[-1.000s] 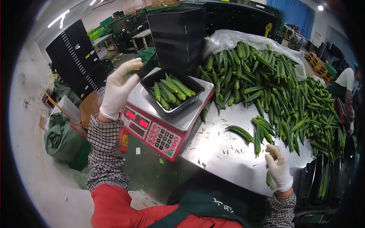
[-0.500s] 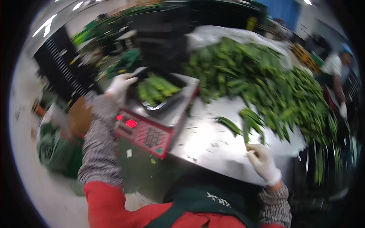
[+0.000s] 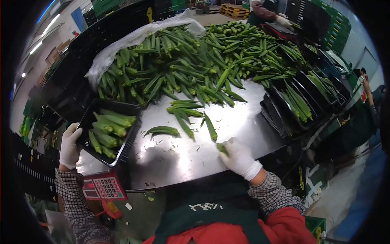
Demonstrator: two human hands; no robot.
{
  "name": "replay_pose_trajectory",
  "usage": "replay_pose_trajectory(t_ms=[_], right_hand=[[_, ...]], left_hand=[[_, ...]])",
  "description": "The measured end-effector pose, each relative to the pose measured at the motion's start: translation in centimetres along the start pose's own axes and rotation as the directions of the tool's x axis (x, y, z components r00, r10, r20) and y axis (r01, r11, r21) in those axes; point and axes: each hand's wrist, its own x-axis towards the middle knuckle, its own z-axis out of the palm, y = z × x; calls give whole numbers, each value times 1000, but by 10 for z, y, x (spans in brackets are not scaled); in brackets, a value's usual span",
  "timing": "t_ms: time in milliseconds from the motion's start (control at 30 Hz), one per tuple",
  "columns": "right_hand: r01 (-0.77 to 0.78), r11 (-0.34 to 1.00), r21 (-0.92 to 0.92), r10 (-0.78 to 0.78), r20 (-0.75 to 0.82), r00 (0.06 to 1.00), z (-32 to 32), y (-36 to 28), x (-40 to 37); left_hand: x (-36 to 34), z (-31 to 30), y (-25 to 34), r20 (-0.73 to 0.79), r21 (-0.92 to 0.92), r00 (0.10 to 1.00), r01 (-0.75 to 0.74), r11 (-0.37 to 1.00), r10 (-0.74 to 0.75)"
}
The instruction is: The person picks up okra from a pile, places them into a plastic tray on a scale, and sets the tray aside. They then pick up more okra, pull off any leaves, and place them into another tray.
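My gloved left hand [image 3: 70,146] grips the left edge of a black tray [image 3: 132,140] with several green okra pods [image 3: 107,129] in it, tilted above a red scale [image 3: 106,186]. On the metal table, my gloved right hand [image 3: 239,156] has its fingers closed around an okra pod [image 3: 222,149], whose end pokes out at the fingertips. Another pod [image 3: 210,127] lies just beyond it. A small group of loose okra [image 3: 185,110] rests between my hands, in front of the large okra heap [image 3: 170,65].
Black trays [image 3: 280,118] with okra stand at the table's right. Clear plastic [image 3: 109,51] borders the heap. A co-worker's gloved hands [image 3: 284,22] are near another scale at the back; another person [image 3: 367,93] is at the far right.
The view has swung right. The tray in my left hand has come off the scale's plate and tilted. My right hand has moved inward over the table and closed round a pod.
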Motion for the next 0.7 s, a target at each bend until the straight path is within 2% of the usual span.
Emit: replay_pose_trajectory(t_ms=[33,100,167,233,300,333,367,433,467,500,567,633,667,700], right_hand=[[211,960,183,-190,-128,973,14,5,0],[267,873,409,-258,-77,963,18,-18,-1],[419,827,376,-410,-106,906,21,-30,-5],[476,820,318,-452,-151,879,38,-21,-15],[511,803,308,-460,-227,859,32,-10,-23],[452,841,297,-407,-203,891,13,-9,-30],[473,833,289,-425,-215,879,20,2,-31],[381,856,350,-365,-115,924,19,15,-41],[364,868,339,-354,-91,931,20,18,-47],[415,821,393,-383,-160,910,20,19,-48],[422,820,386,-406,-128,905,15,21,-44],[429,780,456,-399,-167,902,18,23,-40],[445,767,463,-394,-207,895,19,23,-37],[448,766,461,-390,-222,894,20,24,-33]], left_hand=[[9,22,6,55,30,997,-54,998,53],[28,78,19,160,20,985,-59,998,55],[48,133,17,279,45,959,-60,997,45],[63,193,4,355,54,934,-60,997,37],[71,250,0,486,134,874,-56,989,-17],[73,278,-5,529,163,849,-74,984,-24],[75,305,-10,571,190,820,-95,977,-31],[82,351,-23,638,217,762,-37,975,-113],[87,371,-37,661,197,745,-56,979,-90],[93,388,-49,681,176,730,-79,981,-63],[98,410,-58,709,286,698,-148,947,-105],[102,428,-76,686,248,724,-144,958,-69],[99,430,-74,651,329,753,-166,930,-95],[100,431,-78,649,299,761,-260,918,4]])
